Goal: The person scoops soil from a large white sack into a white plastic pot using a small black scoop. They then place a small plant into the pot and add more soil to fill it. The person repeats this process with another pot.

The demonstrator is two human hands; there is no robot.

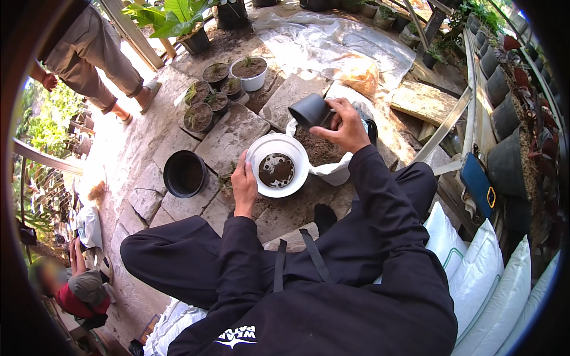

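Observation:
My left hand (244, 184) grips the rim of a white plastic plant pot (299, 178) on its left side. Some dark soil lies on the pot's bottom, with drainage holes showing around it. In my right hand (345, 127) is a small black plastic pot (307, 111), tilted with its mouth to the left. Beneath that hand stands an open white sack (336, 173) holding brown soil (315, 147). A larger black pot (186, 173) with soil inside stands on the paving, left of my left hand.
Several small potted seedlings (216, 101) and a soil-filled white pot (249, 73) stand ahead. Clear plastic sheeting (329, 44) lies beyond. Stuffed white sacks (474, 262) are at my right, near a phone (477, 184). One person (89, 58) stands at left; another (84, 293) sits lower left.

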